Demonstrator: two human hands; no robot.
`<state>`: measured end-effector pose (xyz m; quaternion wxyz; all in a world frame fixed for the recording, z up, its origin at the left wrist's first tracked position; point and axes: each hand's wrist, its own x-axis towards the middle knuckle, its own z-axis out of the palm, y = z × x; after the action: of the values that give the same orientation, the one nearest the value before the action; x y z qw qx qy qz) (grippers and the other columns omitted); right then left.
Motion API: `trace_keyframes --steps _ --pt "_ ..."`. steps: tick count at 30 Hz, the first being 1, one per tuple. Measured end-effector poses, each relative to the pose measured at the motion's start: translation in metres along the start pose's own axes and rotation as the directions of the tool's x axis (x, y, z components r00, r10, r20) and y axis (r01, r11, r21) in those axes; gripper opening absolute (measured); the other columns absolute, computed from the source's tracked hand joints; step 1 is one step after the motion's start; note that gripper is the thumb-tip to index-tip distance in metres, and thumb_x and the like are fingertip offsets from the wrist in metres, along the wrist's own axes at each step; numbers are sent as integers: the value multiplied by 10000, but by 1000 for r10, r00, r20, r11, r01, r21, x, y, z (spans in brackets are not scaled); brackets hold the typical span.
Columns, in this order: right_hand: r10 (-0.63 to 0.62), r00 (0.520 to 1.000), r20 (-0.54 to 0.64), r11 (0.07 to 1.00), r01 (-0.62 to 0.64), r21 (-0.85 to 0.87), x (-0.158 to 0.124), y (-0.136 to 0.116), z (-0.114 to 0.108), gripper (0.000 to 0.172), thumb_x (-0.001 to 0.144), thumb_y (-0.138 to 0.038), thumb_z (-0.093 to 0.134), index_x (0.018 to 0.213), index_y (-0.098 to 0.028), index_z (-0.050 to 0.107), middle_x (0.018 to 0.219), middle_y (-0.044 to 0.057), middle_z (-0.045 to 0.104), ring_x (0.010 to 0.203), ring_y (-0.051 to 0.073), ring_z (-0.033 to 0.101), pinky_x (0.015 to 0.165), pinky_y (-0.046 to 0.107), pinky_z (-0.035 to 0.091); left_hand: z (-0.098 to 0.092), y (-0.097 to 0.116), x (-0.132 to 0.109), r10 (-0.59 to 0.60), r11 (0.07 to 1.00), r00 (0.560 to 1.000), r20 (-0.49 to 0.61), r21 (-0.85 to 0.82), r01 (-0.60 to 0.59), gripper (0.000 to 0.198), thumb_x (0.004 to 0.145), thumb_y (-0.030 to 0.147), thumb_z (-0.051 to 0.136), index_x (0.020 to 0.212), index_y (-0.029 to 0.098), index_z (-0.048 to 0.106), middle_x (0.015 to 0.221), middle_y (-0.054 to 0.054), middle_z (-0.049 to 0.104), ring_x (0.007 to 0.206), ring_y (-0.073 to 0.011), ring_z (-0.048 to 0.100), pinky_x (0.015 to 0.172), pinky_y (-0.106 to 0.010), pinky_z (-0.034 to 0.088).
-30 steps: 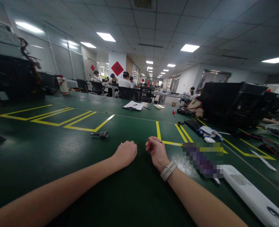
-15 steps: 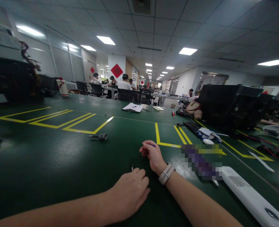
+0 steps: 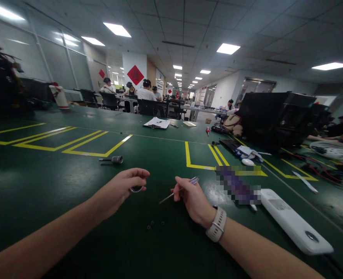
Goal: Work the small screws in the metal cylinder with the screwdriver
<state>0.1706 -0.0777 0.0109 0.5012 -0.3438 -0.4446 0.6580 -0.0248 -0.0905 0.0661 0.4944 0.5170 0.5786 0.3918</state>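
My left hand (image 3: 126, 190) is closed over the table around a small round metal piece (image 3: 136, 189). Only the lower rim of that piece shows under the fingers. A thin screwdriver (image 3: 167, 198) is gripped in my right hand (image 3: 193, 199), which wears a light wristwatch. Its shaft points left and down, and its clear purplish handle sticks out above the thumb. Below the hands, small nut-like parts (image 3: 152, 223) lie on the green table (image 3: 125, 248). A metal socket bit (image 3: 113, 159) with a thin shank lies beyond my left hand.
On the right are a white power bank-like device (image 3: 296, 221), a pixelated purple item (image 3: 238, 186) and a white-blue cloth (image 3: 248, 153). Yellow tape (image 3: 200, 166) marks the table. A clipboard (image 3: 156, 123) lies farther back. Black boxes (image 3: 273, 116) stand at right; people sit beyond.
My left hand has risen and moved left, away from my right hand, and now shows a round metal piece. The screwdriver and the small parts have come into sight. The view has shifted slightly.
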Motion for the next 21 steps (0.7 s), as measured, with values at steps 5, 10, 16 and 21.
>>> trace_keyframes --steps 5,10,16,21 --pt "-42 998 55 999 43 -26 -9 2 -4 340 769 -313 561 462 -169 540 376 -60 438 448 88 435 786 311 392 -7 -10 5 45 997 996 73 63 -50 461 554 171 658 1011 196 604 1058 -54 638 956 -239 610 868 -358 462" --pt "-25 996 90 990 37 -138 -10 3 -3 342 777 -316 556 470 -169 526 394 -60 439 430 80 427 635 264 394 -10 -16 11 127 960 982 143 231 -157 490 592 318 704 1060 221 596 1002 -38 681 940 -237 620 836 -367 497" --pt "10 989 150 961 32 -275 -14 2 -1 349 788 -369 540 507 -167 497 490 -42 457 434 79 413 449 219 320 -12 -15 8 212 834 949 234 463 -301 376 738 398 569 1075 233 593 1006 -40 662 739 -205 635 658 -347 529" --pt "-115 939 323 722 303 -622 -32 -10 8 371 866 -350 420 546 -178 495 517 -38 438 485 93 426 553 250 352 -16 -22 13 384 612 896 224 664 -429 342 738 419 557 1023 243 630 977 -52 659 899 -257 576 796 -387 449"
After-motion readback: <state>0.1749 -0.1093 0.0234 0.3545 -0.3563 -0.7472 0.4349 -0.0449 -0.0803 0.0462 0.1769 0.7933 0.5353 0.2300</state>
